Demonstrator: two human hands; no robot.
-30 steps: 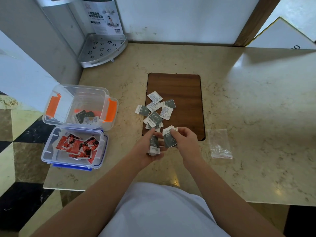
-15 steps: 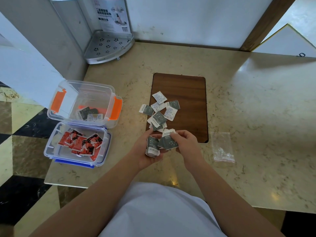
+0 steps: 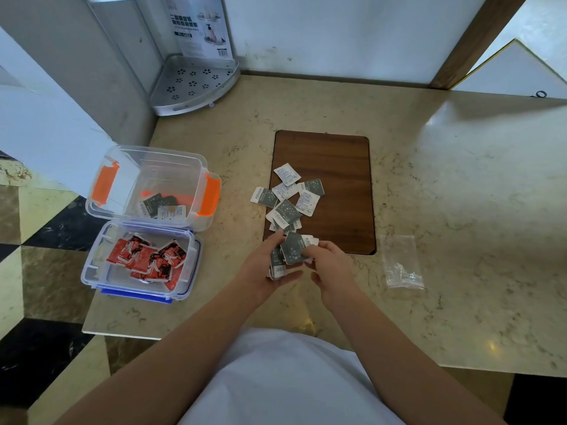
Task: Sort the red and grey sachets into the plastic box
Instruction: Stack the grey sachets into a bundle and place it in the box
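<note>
Several grey sachets (image 3: 288, 197) lie loose on the left edge of a dark wooden board (image 3: 337, 167). My left hand (image 3: 267, 265) holds a small stack of grey sachets (image 3: 277, 265) just below that pile. My right hand (image 3: 328, 265) pinches one grey sachet (image 3: 294, 248) against the stack. A clear plastic box with orange clips (image 3: 202, 167) at the left holds a few grey sachets (image 3: 159, 205). In front of it a clear tray with a blue rim (image 3: 190, 271) holds several red sachets (image 3: 147, 257).
The beige marble counter (image 3: 460, 185) ends at a front edge near my body and a left edge beside the boxes. An empty clear plastic bag (image 3: 400, 262) lies right of the board. A metal corner shelf (image 3: 193, 84) stands at the back left.
My right hand has brought its grey sachet left onto the stack in my left hand. Both hands stay just below the loose pile.
</note>
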